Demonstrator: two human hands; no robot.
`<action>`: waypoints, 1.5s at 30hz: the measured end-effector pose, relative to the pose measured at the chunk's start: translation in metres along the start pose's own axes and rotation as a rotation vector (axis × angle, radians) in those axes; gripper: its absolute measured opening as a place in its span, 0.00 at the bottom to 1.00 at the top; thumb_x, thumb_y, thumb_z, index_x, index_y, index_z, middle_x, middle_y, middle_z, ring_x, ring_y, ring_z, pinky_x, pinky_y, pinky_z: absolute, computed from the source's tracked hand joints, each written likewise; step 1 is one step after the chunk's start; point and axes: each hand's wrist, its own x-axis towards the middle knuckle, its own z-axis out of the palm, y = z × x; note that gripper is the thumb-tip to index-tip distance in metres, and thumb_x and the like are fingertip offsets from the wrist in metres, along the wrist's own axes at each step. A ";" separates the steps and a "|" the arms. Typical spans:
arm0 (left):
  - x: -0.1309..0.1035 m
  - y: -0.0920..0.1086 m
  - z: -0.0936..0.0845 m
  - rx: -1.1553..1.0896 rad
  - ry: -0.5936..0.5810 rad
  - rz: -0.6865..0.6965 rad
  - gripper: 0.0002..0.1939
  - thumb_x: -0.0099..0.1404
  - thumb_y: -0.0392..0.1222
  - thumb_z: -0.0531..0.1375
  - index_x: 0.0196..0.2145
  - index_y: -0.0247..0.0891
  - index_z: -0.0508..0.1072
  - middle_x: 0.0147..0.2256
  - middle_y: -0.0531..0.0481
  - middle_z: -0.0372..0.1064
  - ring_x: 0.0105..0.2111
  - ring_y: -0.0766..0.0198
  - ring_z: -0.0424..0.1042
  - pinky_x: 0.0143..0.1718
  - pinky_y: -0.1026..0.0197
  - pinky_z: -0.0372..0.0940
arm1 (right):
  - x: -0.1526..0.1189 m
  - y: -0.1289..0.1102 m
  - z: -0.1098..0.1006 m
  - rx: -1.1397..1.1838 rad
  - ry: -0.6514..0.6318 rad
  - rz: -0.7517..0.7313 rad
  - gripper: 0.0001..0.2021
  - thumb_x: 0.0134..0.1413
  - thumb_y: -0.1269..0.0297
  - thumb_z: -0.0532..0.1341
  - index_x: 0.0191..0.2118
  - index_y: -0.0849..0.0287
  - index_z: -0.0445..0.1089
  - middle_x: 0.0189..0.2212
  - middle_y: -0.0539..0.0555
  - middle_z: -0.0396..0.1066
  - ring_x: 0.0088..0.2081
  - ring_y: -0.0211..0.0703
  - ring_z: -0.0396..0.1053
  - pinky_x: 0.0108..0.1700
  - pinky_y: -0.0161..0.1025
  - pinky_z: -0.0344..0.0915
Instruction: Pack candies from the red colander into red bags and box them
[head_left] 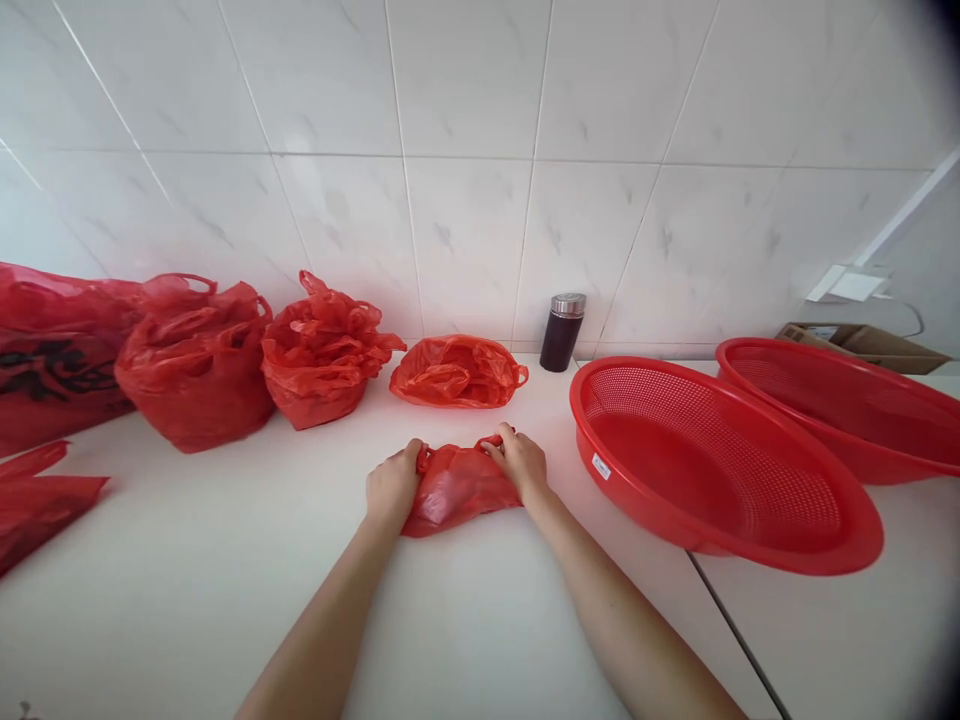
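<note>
A small red plastic bag (459, 490) rests on the white table in front of me, its contents hidden. My left hand (394, 485) is closed on the bag's left top corner, at the handle. On the other side, my right hand (517, 460) pinches the right handle between thumb and fingers. Just behind it lies another red plastic bag (457, 372), its mouth open and crumpled plastic showing inside.
Red bags (199, 370) stand filled along the wall to the left, beside a crumpled one (322, 350). A dark flask (562, 335) stands at the back. Two red plastic baskets, one nearer (600, 440) and one farther (817, 415), occupy the right. Behind them is a cardboard box (889, 345).
</note>
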 end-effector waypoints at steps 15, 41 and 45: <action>0.000 0.001 0.009 0.072 0.035 0.019 0.11 0.67 0.44 0.50 0.44 0.45 0.69 0.34 0.44 0.76 0.29 0.54 0.73 0.29 0.58 0.57 | -0.014 -0.016 -0.014 0.056 -0.214 -0.022 0.23 0.47 0.45 0.65 0.43 0.54 0.61 0.37 0.54 0.74 0.37 0.49 0.72 0.35 0.38 0.60; -0.002 -0.005 0.002 -0.370 0.045 -0.003 0.13 0.68 0.42 0.46 0.38 0.46 0.70 0.36 0.49 0.76 0.34 0.57 0.72 0.36 0.60 0.61 | -0.014 -0.002 -0.017 0.322 -0.028 -0.097 0.19 0.55 0.45 0.58 0.27 0.54 0.54 0.20 0.43 0.59 0.23 0.36 0.58 0.28 0.33 0.56; -0.003 -0.015 -0.004 -0.550 0.079 0.031 0.17 0.70 0.52 0.45 0.34 0.43 0.68 0.32 0.52 0.74 0.34 0.61 0.71 0.39 0.63 0.62 | -0.017 -0.009 -0.021 0.353 0.099 -0.078 0.22 0.57 0.47 0.56 0.24 0.54 0.48 0.18 0.42 0.51 0.22 0.34 0.51 0.27 0.33 0.52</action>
